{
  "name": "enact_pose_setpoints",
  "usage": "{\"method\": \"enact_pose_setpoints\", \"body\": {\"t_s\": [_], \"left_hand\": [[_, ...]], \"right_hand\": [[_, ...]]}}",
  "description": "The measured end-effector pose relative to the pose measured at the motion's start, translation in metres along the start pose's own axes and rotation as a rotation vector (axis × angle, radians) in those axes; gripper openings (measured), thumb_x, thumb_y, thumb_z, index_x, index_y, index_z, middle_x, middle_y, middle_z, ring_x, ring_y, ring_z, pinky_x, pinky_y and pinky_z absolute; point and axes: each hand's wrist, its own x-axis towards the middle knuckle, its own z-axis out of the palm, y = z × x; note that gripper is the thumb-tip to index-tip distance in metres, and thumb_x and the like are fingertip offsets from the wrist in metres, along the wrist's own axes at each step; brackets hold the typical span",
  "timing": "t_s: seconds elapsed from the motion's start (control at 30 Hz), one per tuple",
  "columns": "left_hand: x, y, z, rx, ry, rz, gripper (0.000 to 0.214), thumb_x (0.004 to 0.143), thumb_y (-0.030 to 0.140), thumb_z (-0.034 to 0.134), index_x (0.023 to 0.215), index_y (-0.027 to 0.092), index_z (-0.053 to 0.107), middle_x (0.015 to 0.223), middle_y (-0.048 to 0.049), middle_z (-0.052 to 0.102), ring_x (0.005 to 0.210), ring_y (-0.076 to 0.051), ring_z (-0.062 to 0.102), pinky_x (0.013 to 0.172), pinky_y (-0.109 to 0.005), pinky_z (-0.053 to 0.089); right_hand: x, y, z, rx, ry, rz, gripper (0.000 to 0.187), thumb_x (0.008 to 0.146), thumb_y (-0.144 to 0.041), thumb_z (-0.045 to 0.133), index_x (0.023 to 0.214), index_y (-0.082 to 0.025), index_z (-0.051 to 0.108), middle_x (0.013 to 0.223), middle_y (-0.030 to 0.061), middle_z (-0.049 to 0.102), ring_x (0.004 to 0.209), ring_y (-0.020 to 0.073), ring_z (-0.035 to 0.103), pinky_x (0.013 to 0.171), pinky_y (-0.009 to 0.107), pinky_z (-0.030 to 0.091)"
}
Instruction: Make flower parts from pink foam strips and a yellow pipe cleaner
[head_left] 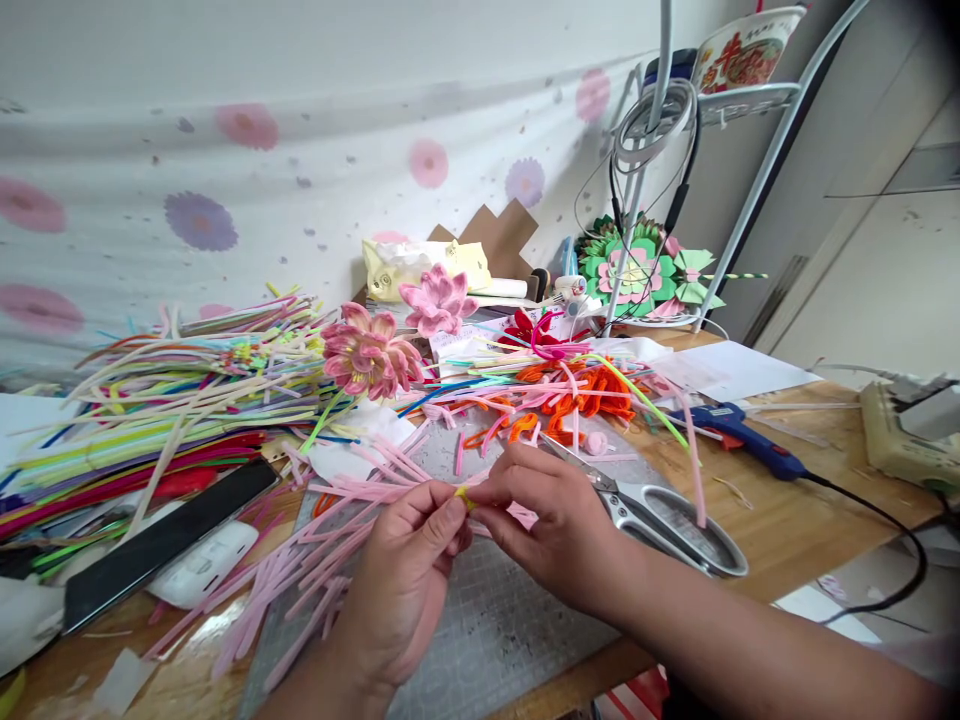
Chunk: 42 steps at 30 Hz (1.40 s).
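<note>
Both hands meet over the grey cutting mat [480, 620], fingertips pinched around one small yellow piece [466, 495]. My left hand [415, 560] grips it between thumb and forefinger; my right hand [551, 520] pinches its other side. Most of the piece is covered by fingers, so its exact kind is unclear. Loose pink pipe cleaners [300, 590] lie under and left of my left hand. Just beyond my right hand rest metal scissors [660, 515]. Two pink pipe-cleaner flowers stand behind the hands: a darker one [371, 352] and a lighter one [439, 300].
A big heap of coloured pipe cleaners [172, 400] covers the left side. Orange bent pieces [592, 392] lie behind the hands. At right are a blue glue gun [739, 435] with its cord and a power strip [907, 430]. A white rack [637, 210] rises at the back.
</note>
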Motion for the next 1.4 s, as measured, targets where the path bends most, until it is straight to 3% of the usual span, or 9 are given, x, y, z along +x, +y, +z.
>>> {"method": "enact_pose_setpoints", "body": {"t_s": [0.23, 0.37, 0.47, 0.57, 0.7, 0.87, 0.97, 1.1, 1.4], "left_hand": [[-0.001, 0.003, -0.005, 0.181, -0.108, 0.127, 0.018, 0.076, 0.029, 0.063, 0.065, 0.016, 0.058, 0.064, 0.0019, 0.051, 0.065, -0.012, 0.043, 0.064, -0.024, 0.035], [0.003, 0.013, -0.012, 0.331, -0.2, 0.111, 0.02, 0.076, 0.031, 0.063, 0.065, 0.016, 0.055, 0.064, 0.0018, 0.048, 0.066, -0.012, 0.041, 0.062, -0.025, 0.031], [0.005, 0.017, -0.014, 0.326, -0.223, 0.077, 0.023, 0.073, 0.031, 0.067, 0.062, 0.016, 0.054, 0.062, 0.0024, 0.046, 0.064, -0.012, 0.039, 0.06, -0.024, 0.03], [0.007, 0.013, -0.012, 0.208, -0.129, 0.072, 0.021, 0.072, 0.03, 0.068, 0.06, 0.015, 0.058, 0.058, 0.0028, 0.045, 0.061, -0.011, 0.038, 0.058, -0.024, 0.03], [0.01, 0.003, -0.006, -0.022, 0.036, 0.081, 0.013, 0.073, 0.028, 0.068, 0.074, 0.015, 0.067, 0.066, -0.0002, 0.054, 0.067, -0.012, 0.044, 0.066, -0.025, 0.036], [0.012, 0.0, -0.003, -0.207, 0.108, 0.022, 0.011, 0.07, 0.023, 0.07, 0.077, 0.014, 0.07, 0.072, -0.0021, 0.059, 0.068, -0.011, 0.048, 0.068, -0.025, 0.041], [0.011, 0.004, -0.005, -0.25, 0.152, 0.022, 0.008, 0.067, 0.021, 0.072, 0.074, 0.016, 0.069, 0.071, -0.0012, 0.06, 0.067, -0.01, 0.049, 0.066, -0.024, 0.042], [0.011, 0.011, -0.011, -0.086, 0.125, 0.098, 0.006, 0.069, 0.022, 0.069, 0.068, 0.017, 0.066, 0.065, 0.0012, 0.056, 0.066, -0.01, 0.046, 0.065, -0.022, 0.04], [0.009, 0.021, -0.021, 0.515, -0.206, 0.032, 0.017, 0.071, 0.023, 0.064, 0.059, 0.016, 0.054, 0.058, 0.0039, 0.044, 0.056, -0.009, 0.035, 0.05, -0.022, 0.026]], "right_hand": [[-0.001, -0.002, 0.001, 0.165, 0.043, 0.058, 0.006, 0.076, -0.008, 0.061, 0.074, -0.014, 0.062, 0.063, 0.0004, 0.054, 0.058, 0.01, 0.052, 0.053, 0.02, 0.04], [0.004, 0.004, -0.01, 0.167, -0.08, -0.025, 0.005, 0.078, -0.012, 0.063, 0.083, -0.013, 0.064, 0.071, 0.0034, 0.058, 0.064, 0.0112, 0.053, 0.057, 0.021, 0.043], [0.012, 0.01, -0.017, 0.196, -0.182, -0.094, 0.009, 0.08, -0.013, 0.062, 0.088, -0.012, 0.066, 0.076, 0.0068, 0.059, 0.069, 0.0125, 0.055, 0.06, 0.022, 0.044], [0.021, 0.014, -0.016, 0.198, -0.193, -0.096, 0.006, 0.08, -0.009, 0.06, 0.083, -0.011, 0.065, 0.071, 0.0063, 0.058, 0.064, 0.0115, 0.054, 0.055, 0.021, 0.043], [0.027, 0.019, -0.006, 0.157, -0.144, -0.057, 0.006, 0.079, -0.008, 0.058, 0.08, -0.011, 0.064, 0.07, 0.006, 0.057, 0.063, 0.0114, 0.054, 0.055, 0.021, 0.043], [0.025, 0.018, 0.01, 0.049, -0.031, -0.068, 0.006, 0.081, -0.009, 0.057, 0.08, -0.01, 0.063, 0.067, 0.0052, 0.055, 0.059, 0.0115, 0.051, 0.052, 0.022, 0.041], [0.025, 0.016, 0.012, 0.064, -0.064, -0.074, 0.007, 0.081, -0.009, 0.057, 0.082, -0.011, 0.063, 0.069, 0.0054, 0.056, 0.061, 0.0116, 0.052, 0.053, 0.022, 0.042], [0.03, 0.019, 0.002, 0.171, -0.189, -0.085, 0.015, 0.08, -0.006, 0.057, 0.092, -0.012, 0.064, 0.079, 0.007, 0.059, 0.07, 0.0119, 0.055, 0.06, 0.021, 0.045], [0.035, 0.022, -0.019, 0.25, -0.456, -0.124, 0.009, 0.078, -0.005, 0.059, 0.08, -0.008, 0.068, 0.075, 0.0064, 0.059, 0.067, 0.0106, 0.056, 0.06, 0.02, 0.043]]}}
